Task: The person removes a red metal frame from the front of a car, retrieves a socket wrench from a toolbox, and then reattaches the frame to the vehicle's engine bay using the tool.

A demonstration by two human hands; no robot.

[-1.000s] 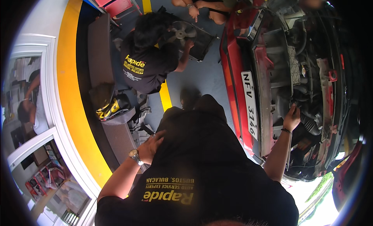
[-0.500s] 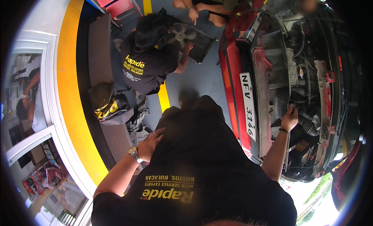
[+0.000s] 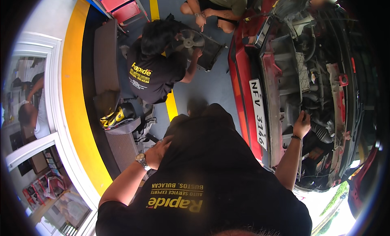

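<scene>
My left hand (image 3: 157, 153), with a metal watch (image 3: 141, 159) on its wrist, rests against my dark clothing at the hip, fingers stretched out and holding nothing. On the other side, my right hand (image 3: 301, 125) reaches into the open engine bay (image 3: 310, 86) of a red car (image 3: 240, 90). Its fingers are pinched near a dark part; what is in them, if anything, is too small to make out. Just beside that hand runs a ribbed black hose (image 3: 322, 133). The white number plate (image 3: 257, 114) sits on the car's front, to the left of the hand.
Ahead, a crouching co-worker (image 3: 152, 69) in a black shirt handles a radiator with a fan (image 3: 191, 40). Another person (image 3: 215, 8) squats beyond it. A black and yellow bag (image 3: 118, 116) lies at the left, by a dark bench (image 3: 106, 57). Windows (image 3: 32, 98) line the left wall.
The view has shifted slightly, so the co-workers and bag appear a little lower. My two hands keep nearly the same places, the left at my hip and the right in the engine bay.
</scene>
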